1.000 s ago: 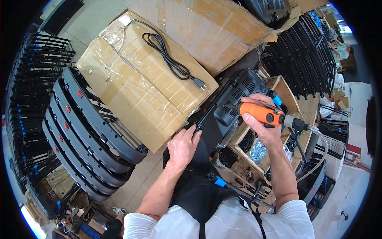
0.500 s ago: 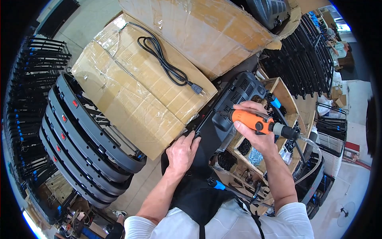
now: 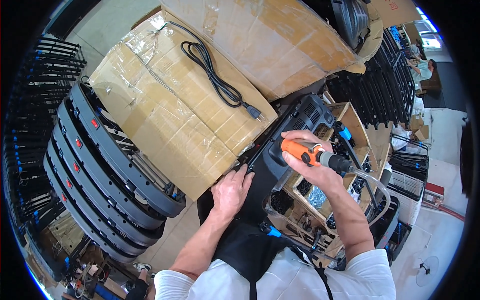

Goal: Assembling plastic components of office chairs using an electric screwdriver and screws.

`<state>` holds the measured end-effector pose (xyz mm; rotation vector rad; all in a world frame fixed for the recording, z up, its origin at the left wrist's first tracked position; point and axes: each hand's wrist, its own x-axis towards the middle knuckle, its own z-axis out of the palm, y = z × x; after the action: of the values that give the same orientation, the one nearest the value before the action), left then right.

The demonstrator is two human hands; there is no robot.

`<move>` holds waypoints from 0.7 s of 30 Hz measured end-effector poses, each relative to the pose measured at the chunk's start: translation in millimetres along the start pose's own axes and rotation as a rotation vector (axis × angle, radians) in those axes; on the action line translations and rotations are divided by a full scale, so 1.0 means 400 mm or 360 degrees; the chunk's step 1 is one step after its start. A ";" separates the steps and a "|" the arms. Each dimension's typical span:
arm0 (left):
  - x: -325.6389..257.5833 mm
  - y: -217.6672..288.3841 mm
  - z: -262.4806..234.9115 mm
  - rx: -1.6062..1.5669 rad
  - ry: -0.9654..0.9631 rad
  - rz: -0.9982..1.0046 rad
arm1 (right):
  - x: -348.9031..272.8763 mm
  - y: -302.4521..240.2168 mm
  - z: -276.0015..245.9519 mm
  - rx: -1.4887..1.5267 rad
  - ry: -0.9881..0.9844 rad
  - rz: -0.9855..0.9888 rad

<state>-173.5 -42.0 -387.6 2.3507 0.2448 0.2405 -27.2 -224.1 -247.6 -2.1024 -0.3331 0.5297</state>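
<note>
2 forearms point(image 3: 201, 245) reach forward, right hand point(image 3: 319, 171) grasping orange tool point(image 3: 299, 151), left hand point(image 3: 229, 192) on black panel point(image 3: 263, 181), grip unclear.

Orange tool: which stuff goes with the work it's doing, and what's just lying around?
In use:
orange tool, held in the right hand
clear hose, running from the tool's end
black vented body, with the left hand at its edge

Lying about, untouched:
black cable, on the cardboard box
curved grey frames, stacked
small silver parts, in a heap
</note>
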 end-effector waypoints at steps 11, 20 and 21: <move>-0.017 0.001 -0.004 -0.0010 -0.0025 -0.0033 | 0.000 0.045 0.026 0.0003 0.0084 -0.0158; -0.088 0.069 -0.102 -0.1757 -0.0297 -0.0988 | -0.210 0.015 -0.015 0.0553 0.0520 -0.0239; -0.105 0.078 -0.115 -0.2544 -0.0572 -0.1491 | -0.254 0.015 -0.019 0.0547 0.0558 -0.0222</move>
<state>-221.8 -43.5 -337.6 0.5344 0.6268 -0.3537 -111.8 -275.9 -224.1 -1.7793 -0.1698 0.1182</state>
